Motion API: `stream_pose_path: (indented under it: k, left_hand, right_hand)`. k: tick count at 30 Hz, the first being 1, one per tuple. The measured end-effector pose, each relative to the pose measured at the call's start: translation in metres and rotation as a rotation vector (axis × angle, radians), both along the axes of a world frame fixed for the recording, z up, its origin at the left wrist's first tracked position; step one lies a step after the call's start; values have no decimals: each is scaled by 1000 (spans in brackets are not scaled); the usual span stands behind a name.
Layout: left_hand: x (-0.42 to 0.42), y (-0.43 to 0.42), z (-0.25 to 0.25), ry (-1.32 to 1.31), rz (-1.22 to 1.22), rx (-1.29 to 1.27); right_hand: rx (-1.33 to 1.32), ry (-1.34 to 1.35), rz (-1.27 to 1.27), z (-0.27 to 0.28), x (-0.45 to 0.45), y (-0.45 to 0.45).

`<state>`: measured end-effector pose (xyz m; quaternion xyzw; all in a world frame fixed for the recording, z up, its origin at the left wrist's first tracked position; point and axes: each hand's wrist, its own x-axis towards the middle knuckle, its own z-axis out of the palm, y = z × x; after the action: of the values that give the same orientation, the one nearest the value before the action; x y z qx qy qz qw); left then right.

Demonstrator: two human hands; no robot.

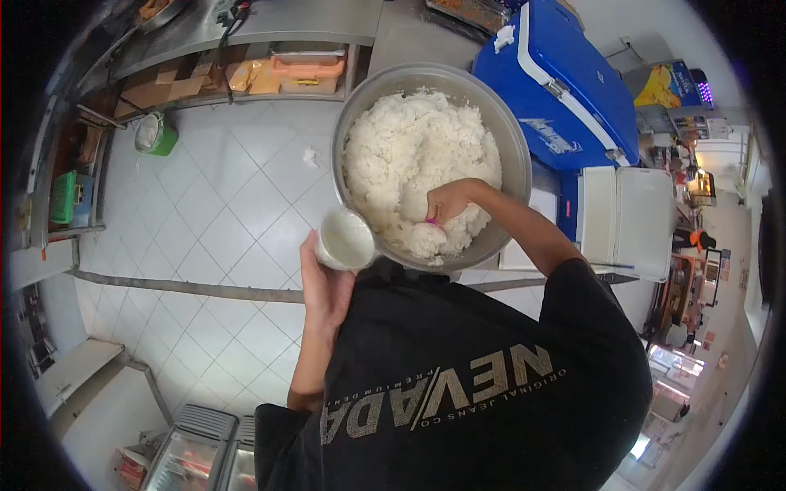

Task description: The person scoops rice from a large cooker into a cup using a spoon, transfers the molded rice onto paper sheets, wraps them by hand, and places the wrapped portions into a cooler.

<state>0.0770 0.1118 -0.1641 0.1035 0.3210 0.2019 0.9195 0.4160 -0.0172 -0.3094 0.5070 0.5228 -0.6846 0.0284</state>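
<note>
A large round metal pot (514, 155) holds a heap of white rice (409, 147). My right hand (450, 202) reaches in over the pot's near right side, its fingers wrapped round a small pink handle (432, 220). Rice is heaped at the lower end of that handle, and the scooping part is hidden under it. Just outside the pot's lower left rim, my left hand (326, 282) holds a whitish cup (345, 239), its mouth facing up. The inside of the cup looks pale, with no clear contents.
Right of the pot stands a blue cooler (565, 90), with an open white box (643, 221) below it. A metal counter (303, 20) runs along the top left. A green container (164, 139) is on the tiled floor. Glass-topped units (192, 458) stand at the lower left.
</note>
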Motion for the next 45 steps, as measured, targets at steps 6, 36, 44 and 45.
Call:
stream_pose_path:
  k: [6,36,44,45]
  left_hand:
    - [66,-16,17,170,-4,138]
    - [136,30,-21,-43,-230,168]
    - [122,16,-23,-30,-230,87]
    - [121,14,-24,-8,-232,108]
  right_hand:
    - [-177,-202,-370,116,27,-2]
    - [551,-859,-387,71,-109,-48]
    - [613,-249,-147,58,-40,-52]
    - [579,-191,-150,65,-29,-54]
